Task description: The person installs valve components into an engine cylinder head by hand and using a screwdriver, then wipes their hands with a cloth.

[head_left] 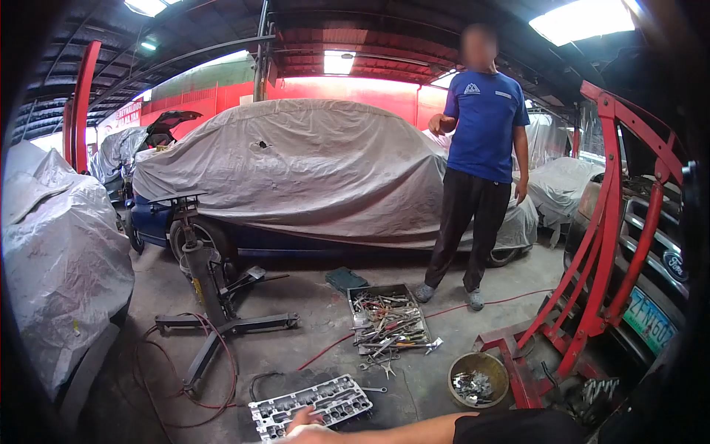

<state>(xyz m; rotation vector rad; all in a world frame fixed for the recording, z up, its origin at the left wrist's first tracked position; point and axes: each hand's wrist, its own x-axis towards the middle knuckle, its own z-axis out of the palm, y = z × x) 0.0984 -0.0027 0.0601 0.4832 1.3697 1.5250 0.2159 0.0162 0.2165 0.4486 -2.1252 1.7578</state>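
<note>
A silver engine cylinder head (pixel 325 403) lies on the concrete floor in front of me, rows of round bores and openings facing up. My right hand (pixel 305 422) is over its near edge, at the end of a bare forearm that comes in from the right. A finger and what looks like the thumb stand apart; the rest of the hand is cut off by the frame. A whitish patch by the hand could be cloth or glare. Whether the hand touches the metal does not show. Beyond the head lie combination wrenches (pixel 381 362). My left hand is out of view.
A tray of hand tools (pixel 392 318) and a round tub of small metal parts (pixel 479 379) sit on the floor. A black wheeled stand (pixel 211 303), red hose (pixel 233 355) and red hoist (pixel 606 200) flank them. A person in blue (pixel 484 126) stands before a covered car (pixel 296 170).
</note>
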